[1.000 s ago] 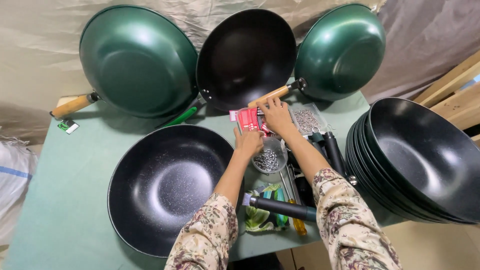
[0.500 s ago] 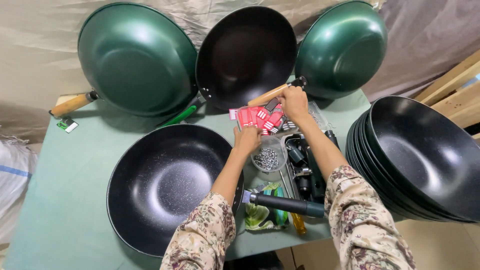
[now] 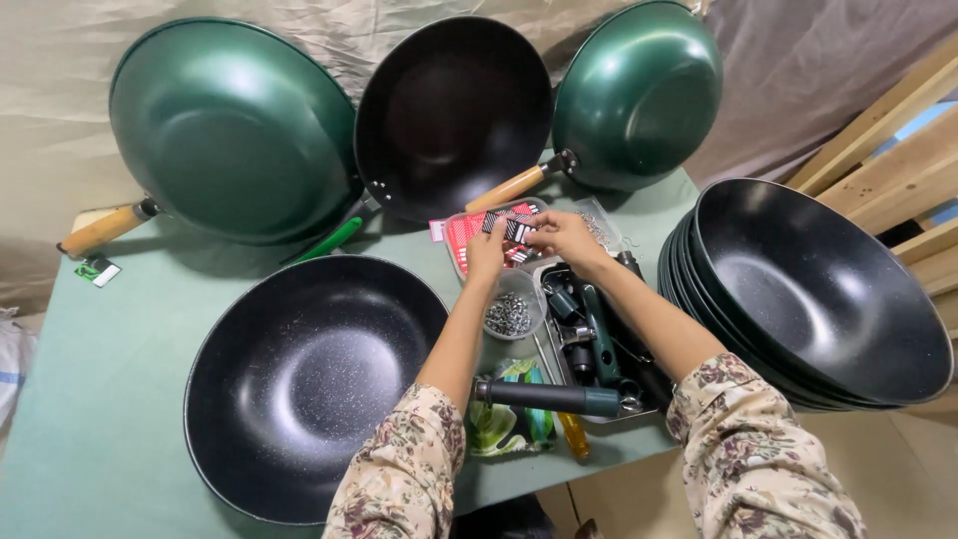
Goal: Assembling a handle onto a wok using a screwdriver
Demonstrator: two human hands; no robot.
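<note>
My left hand (image 3: pixel 487 255) and my right hand (image 3: pixel 564 238) meet over a pile of small red and black labels (image 3: pixel 477 226) in a clear packet on the green table (image 3: pixel 120 379). Both hands pinch at one small label (image 3: pixel 516 231) between them. Just below my left hand stands a small clear cup of metal screws (image 3: pixel 509 314). A black speckled wok (image 3: pixel 314 384) without a handle lies in front of me to the left.
Three woks lean against the back wall: a green one (image 3: pixel 235 130), a black one (image 3: pixel 454 115), a green one (image 3: pixel 639 95). A stack of black woks (image 3: pixel 818 289) sits at right. A metal tray (image 3: pixel 629 404) holds dark handles (image 3: pixel 549 397); wooden slats (image 3: pixel 888 150) stand far right.
My right hand has drawn back from the far wooden handle to the labels, joining my left hand there. The view has shifted slightly.
</note>
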